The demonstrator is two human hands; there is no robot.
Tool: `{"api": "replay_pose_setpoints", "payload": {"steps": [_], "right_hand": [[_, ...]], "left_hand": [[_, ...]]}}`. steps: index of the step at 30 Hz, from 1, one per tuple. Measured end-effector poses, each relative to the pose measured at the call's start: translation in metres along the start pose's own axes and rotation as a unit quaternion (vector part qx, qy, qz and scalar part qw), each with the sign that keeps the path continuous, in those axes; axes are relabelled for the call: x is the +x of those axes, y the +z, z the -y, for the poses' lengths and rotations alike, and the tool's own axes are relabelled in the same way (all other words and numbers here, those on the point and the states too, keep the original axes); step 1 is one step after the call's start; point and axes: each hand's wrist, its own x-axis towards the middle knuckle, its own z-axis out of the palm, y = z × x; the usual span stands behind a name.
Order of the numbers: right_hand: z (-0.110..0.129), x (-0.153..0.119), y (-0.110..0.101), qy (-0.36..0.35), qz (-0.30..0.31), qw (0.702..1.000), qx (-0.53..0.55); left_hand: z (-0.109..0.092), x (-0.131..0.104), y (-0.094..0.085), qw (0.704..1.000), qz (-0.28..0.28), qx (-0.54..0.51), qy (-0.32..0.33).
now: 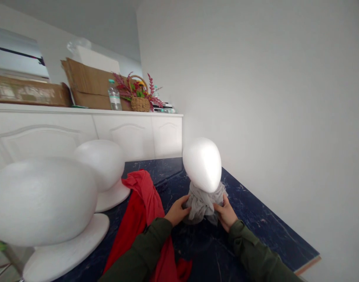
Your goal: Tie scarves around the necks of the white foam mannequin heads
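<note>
A white mannequin head (202, 162) stands on the dark blue marbled table, with a grey scarf (201, 201) wrapped and knotted around its neck. My left hand (178, 210) pinches the scarf's left side between thumb and fingers. On the other side, my right hand (227, 214) grips the scarf's right edge, thumb near the knot. The head's base is hidden under the cloth. Left of my hands lies a long red scarf (145, 196), partly covered by my left sleeve.
Two more white mannequin heads, a near one (44, 199) and a farther one (101, 162), stand at the left. Behind, a white cabinet (123, 133) carries cardboard boxes (88, 84), a water bottle (114, 96) and a flower basket (140, 103). A wall borders the table (255, 219) at right.
</note>
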Motion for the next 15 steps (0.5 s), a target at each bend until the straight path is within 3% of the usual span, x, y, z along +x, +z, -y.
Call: {"api": "replay_pose_setpoints", "payload": {"steps": [3, 6, 11, 15], "right_hand": [[-0.001, 0.011, -0.009, 0.014, -0.016, 1.000, 0.011], [-0.011, 0.039, -0.023, 0.004, -0.051, 0.998, -0.026], [-0.028, 0.118, -0.046, -0.011, -0.156, 0.982, -0.103], [-0.042, 0.183, -0.059, -0.004, -0.206, 0.974, -0.096]], "left_hand": [[0.001, 0.000, 0.001, 1.000, 0.002, 0.013, 0.005], [0.003, -0.001, 0.004, 0.998, 0.020, 0.050, 0.015], [0.005, -0.006, 0.008, 0.981, 0.080, 0.171, -0.047], [0.004, -0.009, 0.004, 0.973, 0.113, 0.187, -0.078]]}}
